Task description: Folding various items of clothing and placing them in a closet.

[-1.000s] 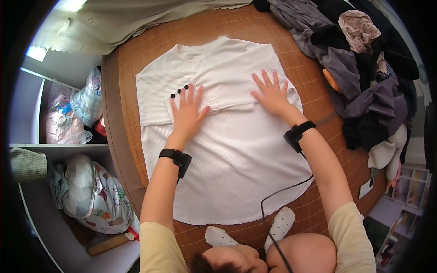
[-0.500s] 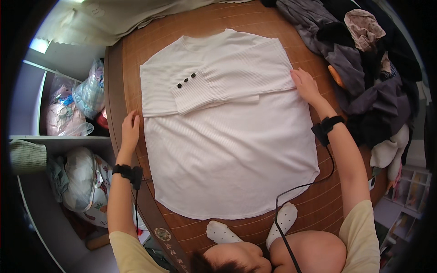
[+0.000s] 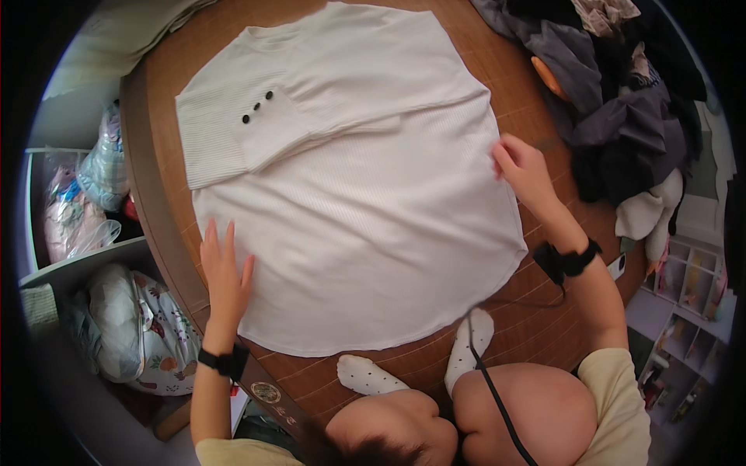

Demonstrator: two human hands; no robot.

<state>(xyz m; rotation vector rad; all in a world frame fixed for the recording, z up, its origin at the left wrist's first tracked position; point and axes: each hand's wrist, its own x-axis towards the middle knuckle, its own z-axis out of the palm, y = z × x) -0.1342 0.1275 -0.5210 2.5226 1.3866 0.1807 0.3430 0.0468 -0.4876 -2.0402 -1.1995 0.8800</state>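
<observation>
- Now your white shirt (image 3: 350,194) lies flat across the middle of the round wooden tabletop (image 3: 155,140), collar toward the far edge, hem toward the near edge by your knees; its long axis runs far to near.
- One sleeve is folded across the chest, its ribbed cuff with three dark buttons (image 3: 256,106) pointing at the tabletop's left edge.
- Your left hand (image 3: 225,272) sits at the shirt's left side seam, low down near the hem, palm flat and fingers spread, gripping nothing.
- Your right hand (image 3: 524,171) is at the right side seam, about mid-length, fingers curled at the cloth edge; I cannot tell whether that grip has pinched the fabric.
- So the garment lies between your hands, each one on its own seam, the left nearer the hem.
- Against half a second ago, the left hand has slid nearward along the seam and the right has dropped from shoulder height to the waist.
- The dark clothes pile (image 3: 614,109) sits at the far right edge, clear of the shirt.
</observation>
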